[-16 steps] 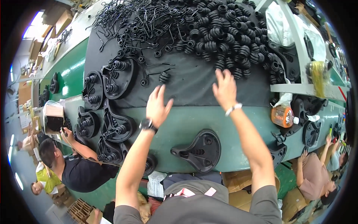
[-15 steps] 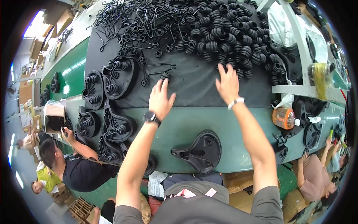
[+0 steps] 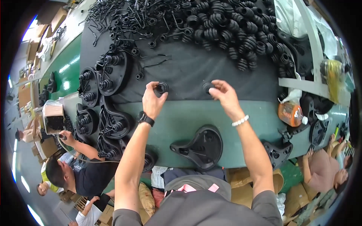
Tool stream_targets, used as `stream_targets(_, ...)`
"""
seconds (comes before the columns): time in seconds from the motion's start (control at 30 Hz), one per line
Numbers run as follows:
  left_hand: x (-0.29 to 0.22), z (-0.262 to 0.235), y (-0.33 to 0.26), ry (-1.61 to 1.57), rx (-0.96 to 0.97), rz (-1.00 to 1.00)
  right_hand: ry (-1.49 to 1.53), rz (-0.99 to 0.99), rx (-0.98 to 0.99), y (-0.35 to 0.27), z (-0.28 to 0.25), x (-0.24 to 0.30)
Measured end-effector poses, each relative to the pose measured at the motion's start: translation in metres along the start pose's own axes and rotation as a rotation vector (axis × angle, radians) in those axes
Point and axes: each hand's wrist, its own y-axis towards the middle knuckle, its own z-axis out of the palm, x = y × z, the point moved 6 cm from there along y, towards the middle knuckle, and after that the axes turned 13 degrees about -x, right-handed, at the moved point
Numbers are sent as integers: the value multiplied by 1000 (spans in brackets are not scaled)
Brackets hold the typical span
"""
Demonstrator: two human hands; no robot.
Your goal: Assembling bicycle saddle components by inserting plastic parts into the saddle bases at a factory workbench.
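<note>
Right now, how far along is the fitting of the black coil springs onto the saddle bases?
Done: black plastic saddle bases with springs fitted lie stacked at the left. In hand: the left hand and right hand each hold one black coil spring, above a bare black saddle base. Left: a large heap of loose springs.

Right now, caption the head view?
Each hand, left and right, holds a black spring above a saddle base.

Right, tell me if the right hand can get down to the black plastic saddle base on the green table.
Probably yes, though the right hand already holds a small black rubber spring. The black plastic saddle base lies just below it on the green table, with nothing between them.
</note>
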Motion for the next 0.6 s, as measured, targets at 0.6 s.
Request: stream_targets(0.6, -56, -57, -253, -362, 253, -72, -668, -386, -282, -192, -30, -53)
